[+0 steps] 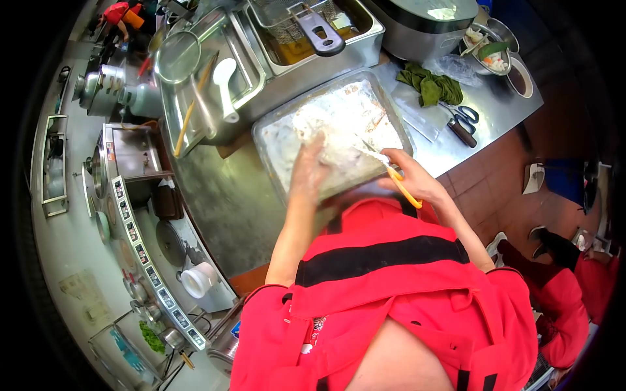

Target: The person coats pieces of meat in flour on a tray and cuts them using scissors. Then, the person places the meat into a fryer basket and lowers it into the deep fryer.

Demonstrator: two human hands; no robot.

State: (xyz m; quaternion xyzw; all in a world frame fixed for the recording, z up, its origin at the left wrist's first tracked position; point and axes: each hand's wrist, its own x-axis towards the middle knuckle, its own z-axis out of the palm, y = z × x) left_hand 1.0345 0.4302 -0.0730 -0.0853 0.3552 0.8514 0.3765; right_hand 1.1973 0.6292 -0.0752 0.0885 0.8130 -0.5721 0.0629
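A metal tray [277, 159] holding white powder [352, 117] lies on the steel counter in front of me. My left hand [309, 168] is over the tray's near left part, at the powder; it is blurred and its fingertips are hard to make out. My right hand [412, 177] is closed on yellow-handled scissors [405, 189] at the tray's near right corner. The scissors' whitened blades point left over the powder. Whether the blades hold anything cannot be made out.
Behind the tray stands a fryer with a basket [293, 19]. A white spoon [225, 88] and a strainer [178, 57] lie back left. Green cloth [432, 85], dark-handled scissors [464, 117] and bowls [492, 58] are to the right. People in red [564, 313] are at lower right.
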